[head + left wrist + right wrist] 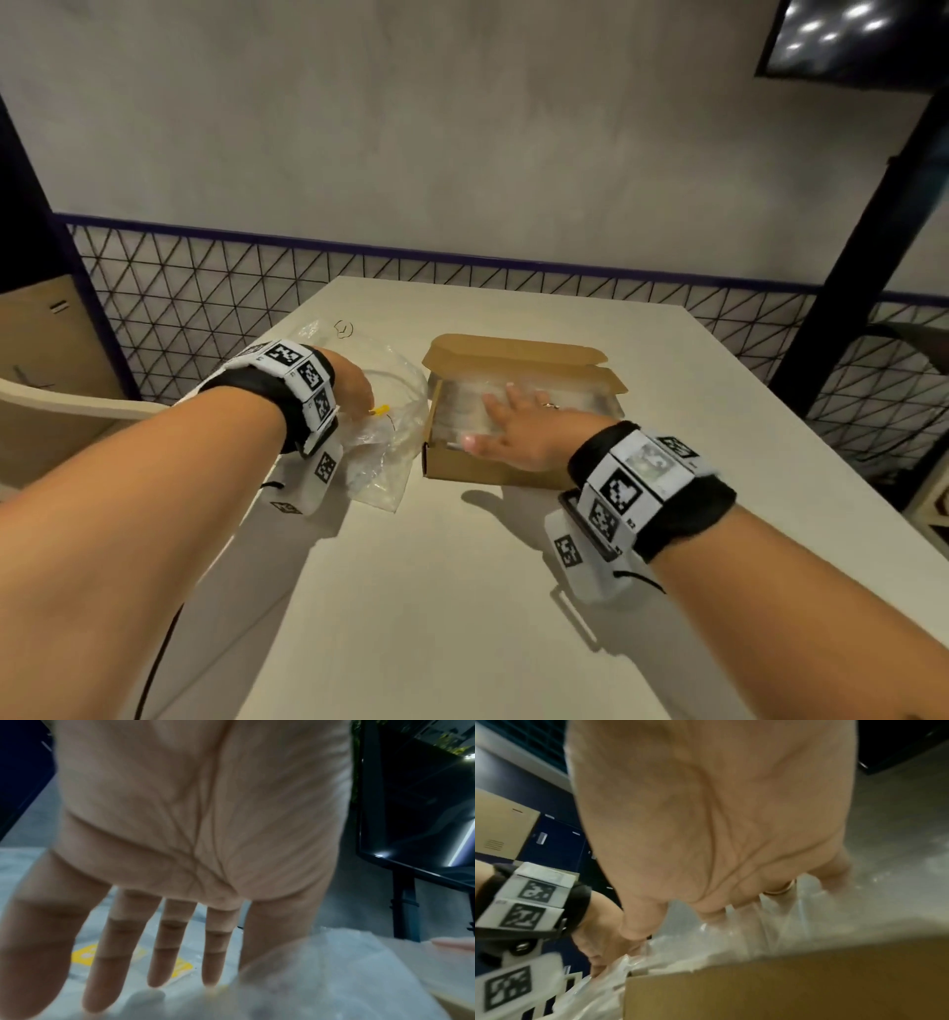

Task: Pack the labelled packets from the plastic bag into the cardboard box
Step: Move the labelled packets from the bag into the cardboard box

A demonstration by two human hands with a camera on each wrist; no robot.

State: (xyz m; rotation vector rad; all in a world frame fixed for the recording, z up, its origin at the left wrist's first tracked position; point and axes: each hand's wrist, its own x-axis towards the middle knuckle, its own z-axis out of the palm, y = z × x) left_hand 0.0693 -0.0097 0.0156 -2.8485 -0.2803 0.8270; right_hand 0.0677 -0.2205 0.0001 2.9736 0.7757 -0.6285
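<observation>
Both forearms reach forward, left hand [354, 383] and right hand [518, 421] flat, fingers [164, 949] extended.

One cardboard box [493, 465], one plastic bag [390, 437], two hands, perhaps several packets [462, 406]

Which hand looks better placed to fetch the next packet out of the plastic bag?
Probably the left hand. It is already over the plastic bag, fingers spread above a packet with a yellow label. The right hand lies flat on the packets in the cardboard box, busy there.
</observation>
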